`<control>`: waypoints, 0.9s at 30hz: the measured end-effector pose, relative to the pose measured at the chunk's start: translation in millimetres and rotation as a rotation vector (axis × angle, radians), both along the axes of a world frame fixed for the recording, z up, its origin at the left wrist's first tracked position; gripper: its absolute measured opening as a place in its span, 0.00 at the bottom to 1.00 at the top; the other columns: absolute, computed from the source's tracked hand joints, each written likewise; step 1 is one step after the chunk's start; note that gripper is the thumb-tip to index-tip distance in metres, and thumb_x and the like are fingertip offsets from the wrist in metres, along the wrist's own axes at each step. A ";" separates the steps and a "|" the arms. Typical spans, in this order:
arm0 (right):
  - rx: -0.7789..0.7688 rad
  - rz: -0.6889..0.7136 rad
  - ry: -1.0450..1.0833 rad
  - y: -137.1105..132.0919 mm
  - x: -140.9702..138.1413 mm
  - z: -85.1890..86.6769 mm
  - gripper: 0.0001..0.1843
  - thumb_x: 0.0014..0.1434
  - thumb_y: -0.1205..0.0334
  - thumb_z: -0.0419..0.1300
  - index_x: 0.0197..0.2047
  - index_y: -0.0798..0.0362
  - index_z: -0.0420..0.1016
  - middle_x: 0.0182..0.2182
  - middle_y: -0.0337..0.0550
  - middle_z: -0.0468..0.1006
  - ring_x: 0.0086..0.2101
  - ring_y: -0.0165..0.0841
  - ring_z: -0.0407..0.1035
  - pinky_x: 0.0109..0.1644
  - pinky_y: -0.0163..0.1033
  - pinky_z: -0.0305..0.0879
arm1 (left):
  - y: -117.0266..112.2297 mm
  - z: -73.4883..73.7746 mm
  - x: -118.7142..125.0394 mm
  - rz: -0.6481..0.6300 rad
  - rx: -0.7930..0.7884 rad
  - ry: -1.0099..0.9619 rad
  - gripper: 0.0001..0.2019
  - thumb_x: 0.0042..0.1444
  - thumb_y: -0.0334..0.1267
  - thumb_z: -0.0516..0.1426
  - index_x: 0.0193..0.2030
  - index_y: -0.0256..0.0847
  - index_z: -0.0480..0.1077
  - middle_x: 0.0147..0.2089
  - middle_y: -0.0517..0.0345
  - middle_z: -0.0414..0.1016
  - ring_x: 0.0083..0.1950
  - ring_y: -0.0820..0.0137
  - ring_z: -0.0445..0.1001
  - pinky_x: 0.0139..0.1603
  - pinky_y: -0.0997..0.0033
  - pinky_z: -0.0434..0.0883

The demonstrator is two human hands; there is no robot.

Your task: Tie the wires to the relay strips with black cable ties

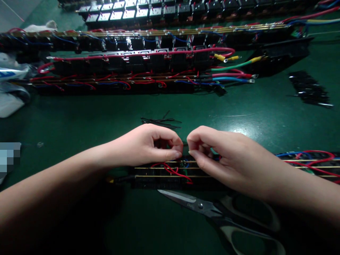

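Note:
My left hand (pixel 152 145) and my right hand (pixel 220 156) meet over a long black socket strip (pixel 164 175) lying across the green mat in front of me. Both hands are closed in a pinch, fingertips almost touching each other, just above the strip's brass rails and red wires (pixel 174 170). What they pinch is too small to make out. A small bundle of thin black cable ties (pixel 160 122) lies just beyond my left hand. Scissors (pixel 212 210) rest shut on the mat below the strip, under my right wrist.
Several wired socket strips (pixel 132 71) with red, blue and green leads lie stacked across the back of the green mat (pixel 79 117). Another heap of black ties (pixel 309 88) sits at the right. White bags (pixel 10 88) lie at the left edge.

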State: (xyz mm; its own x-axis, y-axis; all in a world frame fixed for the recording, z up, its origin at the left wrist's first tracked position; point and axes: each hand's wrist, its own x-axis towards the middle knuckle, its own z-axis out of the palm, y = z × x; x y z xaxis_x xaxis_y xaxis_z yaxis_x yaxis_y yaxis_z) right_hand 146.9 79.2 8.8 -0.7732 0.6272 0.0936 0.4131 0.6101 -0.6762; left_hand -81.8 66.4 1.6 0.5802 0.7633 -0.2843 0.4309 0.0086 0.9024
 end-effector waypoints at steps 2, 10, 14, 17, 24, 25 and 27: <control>-0.003 -0.008 0.002 -0.2 0.0 0.4 0.04 0.60 0.70 0.54 0.35 0.52 0.67 0.24 0.32 0.71 0.22 0.25 0.63 0.25 0.29 0.55 | 0.0 -0.1 0.2 0.006 -0.006 -0.018 0.08 0.60 0.40 0.61 0.39 0.39 0.79 0.35 0.60 0.81 0.37 0.72 0.75 0.39 0.77 0.71; -0.054 -0.037 0.009 -0.4 -0.6 2.2 0.04 0.61 0.69 0.53 0.38 0.51 0.66 0.25 0.33 0.72 0.22 0.26 0.63 0.26 0.30 0.56 | -0.8 -2.5 1.6 0.040 -0.018 -0.076 0.07 0.61 0.40 0.62 0.39 0.39 0.78 0.36 0.61 0.81 0.39 0.72 0.76 0.42 0.76 0.72; -0.060 -0.041 -0.006 0.2 0.1 2.3 0.04 0.62 0.69 0.52 0.38 0.50 0.65 0.25 0.34 0.73 0.22 0.27 0.64 0.26 0.31 0.56 | -0.7 -1.5 1.3 0.022 -0.007 -0.059 0.07 0.62 0.40 0.61 0.40 0.40 0.79 0.38 0.61 0.81 0.40 0.71 0.77 0.44 0.76 0.72; -0.061 -0.044 -0.001 -0.1 -0.1 2.7 0.04 0.63 0.68 0.52 0.38 0.50 0.65 0.25 0.34 0.72 0.22 0.27 0.63 0.26 0.31 0.56 | 0.4 -0.5 0.4 -0.002 0.000 -0.043 0.07 0.62 0.39 0.61 0.40 0.40 0.79 0.39 0.61 0.81 0.41 0.71 0.77 0.44 0.76 0.72; -0.053 -0.041 0.016 -1.5 -0.1 3.9 0.04 0.61 0.70 0.52 0.38 0.51 0.65 0.24 0.33 0.70 0.22 0.26 0.61 0.25 0.31 0.55 | 1.9 2.2 -0.4 -0.033 0.005 -0.011 0.08 0.62 0.40 0.61 0.40 0.39 0.78 0.39 0.60 0.80 0.41 0.71 0.76 0.44 0.76 0.70; -0.063 -0.041 0.014 -1.4 0.2 4.1 0.04 0.61 0.70 0.52 0.37 0.51 0.65 0.24 0.33 0.70 0.22 0.26 0.62 0.26 0.31 0.55 | 1.7 3.1 -0.2 -0.030 -0.003 -0.010 0.08 0.62 0.40 0.61 0.39 0.39 0.78 0.38 0.61 0.80 0.40 0.71 0.75 0.43 0.76 0.70; -0.097 -0.037 0.013 -1.0 0.7 4.5 0.04 0.61 0.69 0.53 0.38 0.51 0.65 0.25 0.34 0.72 0.23 0.26 0.63 0.26 0.31 0.56 | 1.0 5.2 0.4 -0.023 -0.027 -0.002 0.08 0.62 0.41 0.61 0.37 0.38 0.76 0.35 0.62 0.77 0.37 0.73 0.72 0.39 0.77 0.69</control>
